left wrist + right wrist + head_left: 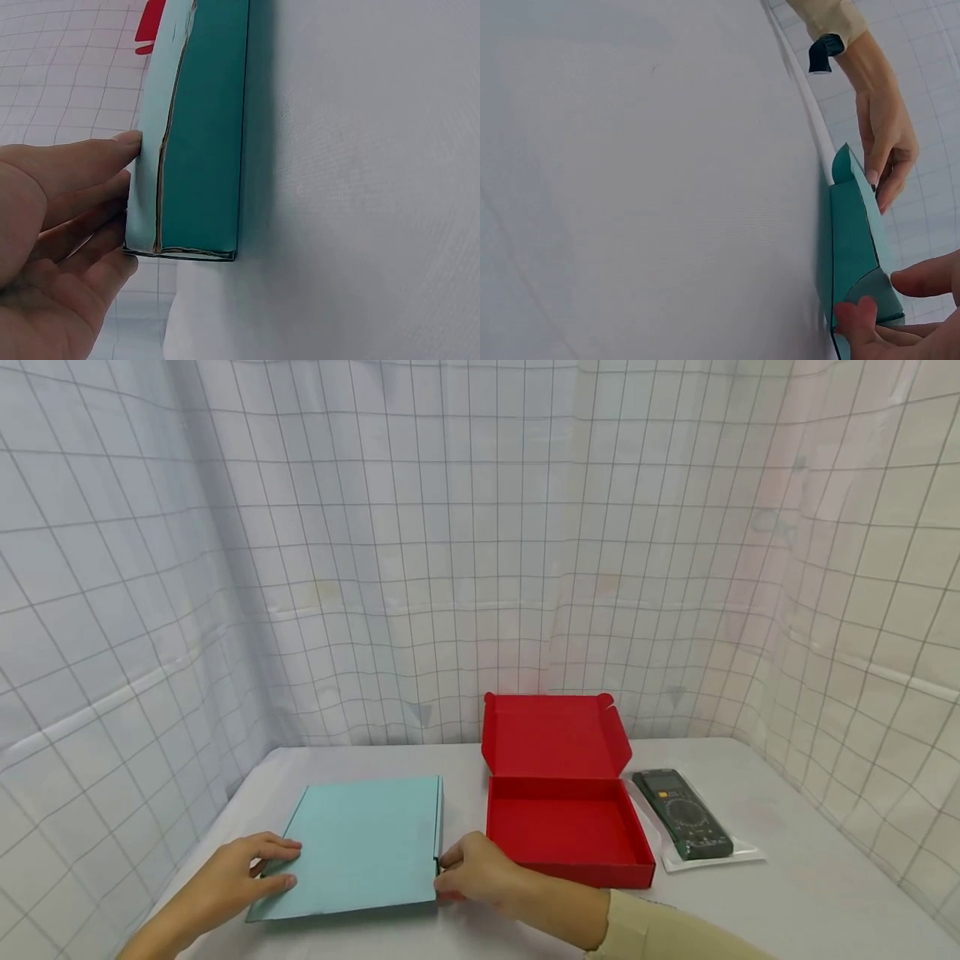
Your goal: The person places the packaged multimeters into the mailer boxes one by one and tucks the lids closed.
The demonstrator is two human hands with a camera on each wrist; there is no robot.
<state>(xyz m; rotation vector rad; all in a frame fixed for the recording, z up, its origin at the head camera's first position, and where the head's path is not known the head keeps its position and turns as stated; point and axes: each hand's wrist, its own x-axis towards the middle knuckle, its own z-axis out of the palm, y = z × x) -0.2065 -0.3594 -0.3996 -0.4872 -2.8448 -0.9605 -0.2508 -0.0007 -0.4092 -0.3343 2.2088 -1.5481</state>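
Note:
A light teal cardboard box (pixel 367 835) lies on the left half of the table, its lid lowered nearly flat. My left hand (pixel 238 878) rests on the lid's left edge, fingers spread; in the left wrist view the fingertips of that hand (pixel 67 217) touch the box's end. At the front right corner, my right hand (pixel 483 875) pinches a small side flap. The right wrist view shows this flap (pixel 876 289) between the thumb and fingers of the right hand (pixel 922 307). Another flap (pixel 842 165) sticks out at the far corner, near the left hand.
A red cardboard box (pixel 562 827) stands to the right of the teal one with its lid raised at the back. Further right, a dark multimeter (pixel 686 814) lies on a clear plastic bag (pixel 712 858). Gridded white curtains (pixel 480 543) surround the white table (pixel 795 852).

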